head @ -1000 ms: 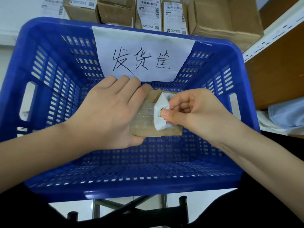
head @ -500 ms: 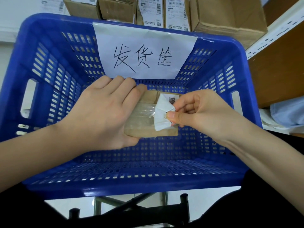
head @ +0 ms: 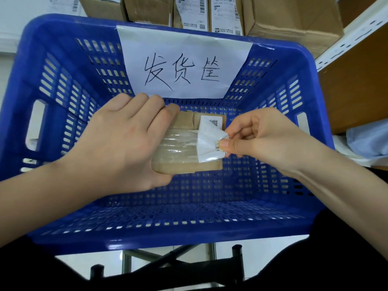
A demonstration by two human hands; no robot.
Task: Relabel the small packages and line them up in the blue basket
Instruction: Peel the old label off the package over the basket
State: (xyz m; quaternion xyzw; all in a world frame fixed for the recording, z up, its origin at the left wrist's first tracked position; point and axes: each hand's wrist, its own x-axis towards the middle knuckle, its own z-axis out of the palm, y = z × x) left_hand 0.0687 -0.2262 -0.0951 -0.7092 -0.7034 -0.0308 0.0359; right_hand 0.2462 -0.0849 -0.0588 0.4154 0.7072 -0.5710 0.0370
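Observation:
My left hand [head: 119,143] grips a small brown cardboard package [head: 184,164] from its left side and holds it above the inside of the blue basket [head: 63,80]. Clear tape runs across the package's top. A white shipping label [head: 207,143] is partly peeled off the package, its right part lifted and curled. My right hand [head: 256,139] pinches the label's lifted edge between thumb and forefinger. A white paper sign [head: 184,64] with handwritten characters is taped to the basket's far wall.
Several cardboard boxes [head: 289,19] with printed labels stand behind the basket. A white metal shelf upright [head: 352,32] and brown shelf panel are at the right, with pale blue cloth [head: 367,141] below. A black metal frame [head: 168,267] shows under the basket.
My right hand has pulled the label further to the right, so more of it stands free of the package. My left hand keeps its grip on the package.

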